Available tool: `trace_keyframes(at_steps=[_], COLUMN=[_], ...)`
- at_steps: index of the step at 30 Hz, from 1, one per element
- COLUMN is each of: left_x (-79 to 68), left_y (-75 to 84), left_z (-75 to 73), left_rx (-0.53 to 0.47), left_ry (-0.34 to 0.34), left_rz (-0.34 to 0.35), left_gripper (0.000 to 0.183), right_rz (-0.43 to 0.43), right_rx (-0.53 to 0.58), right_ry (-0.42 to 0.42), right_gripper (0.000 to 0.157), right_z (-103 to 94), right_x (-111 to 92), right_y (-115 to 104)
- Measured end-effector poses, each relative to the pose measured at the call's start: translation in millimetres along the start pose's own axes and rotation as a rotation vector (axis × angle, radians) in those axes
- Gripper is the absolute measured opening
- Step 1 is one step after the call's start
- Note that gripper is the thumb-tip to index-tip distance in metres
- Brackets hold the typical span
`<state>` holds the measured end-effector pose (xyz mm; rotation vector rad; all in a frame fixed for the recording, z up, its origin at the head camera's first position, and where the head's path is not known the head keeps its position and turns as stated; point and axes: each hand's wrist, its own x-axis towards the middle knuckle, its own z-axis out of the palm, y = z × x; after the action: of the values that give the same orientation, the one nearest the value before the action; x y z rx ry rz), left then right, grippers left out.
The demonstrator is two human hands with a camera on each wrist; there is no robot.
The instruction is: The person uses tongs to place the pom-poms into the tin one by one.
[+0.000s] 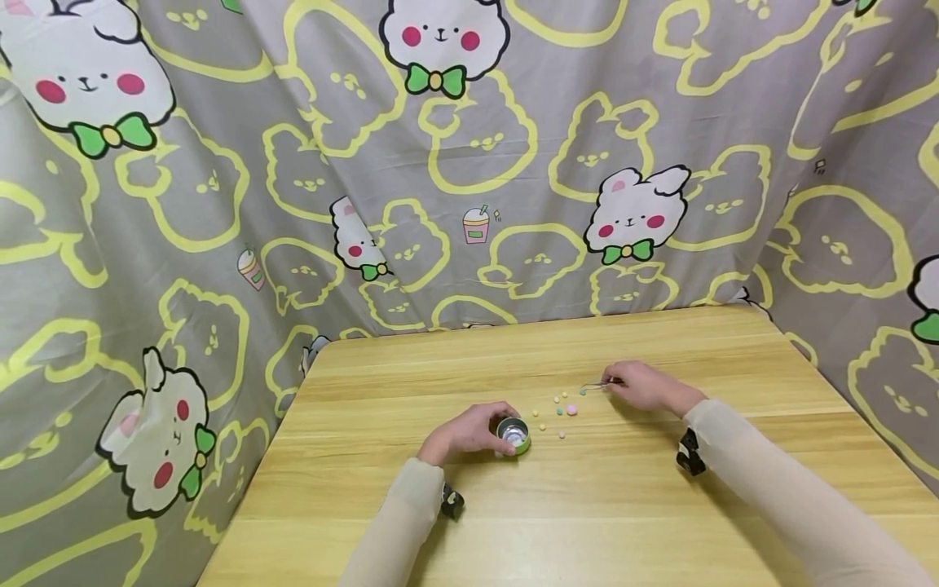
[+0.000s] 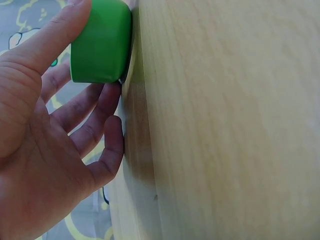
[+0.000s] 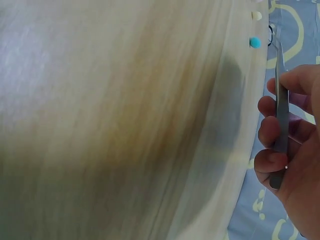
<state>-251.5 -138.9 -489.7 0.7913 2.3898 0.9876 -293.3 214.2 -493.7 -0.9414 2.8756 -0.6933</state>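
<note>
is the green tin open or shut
Open: the green tin in the left hand has no lid; the head view shows its silvery inside.

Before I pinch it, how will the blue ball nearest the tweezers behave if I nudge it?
The blue ball will probably roll, since it looks round and sits on a flat table. It's likely light, looking tiny beside the tweezers. It might slip from their narrow tips, though I can't tell its texture.
</note>
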Motion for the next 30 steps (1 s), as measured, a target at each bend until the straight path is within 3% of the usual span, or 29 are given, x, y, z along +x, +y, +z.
trace_keyframes(at_steps=[30], left_x=[1.7], left_y=[-3.1], left_z=[-0.5], left_rx=[0.023], left_ry=[-0.005], left_rz=[0.004], left_gripper=[0.046], right_rz=[-0.008], right_rx=[-0.041], right_ry=[0.002], right_gripper=[0.008], right_z=[7.4], right_x=[-0.5], right_y=[1.7])
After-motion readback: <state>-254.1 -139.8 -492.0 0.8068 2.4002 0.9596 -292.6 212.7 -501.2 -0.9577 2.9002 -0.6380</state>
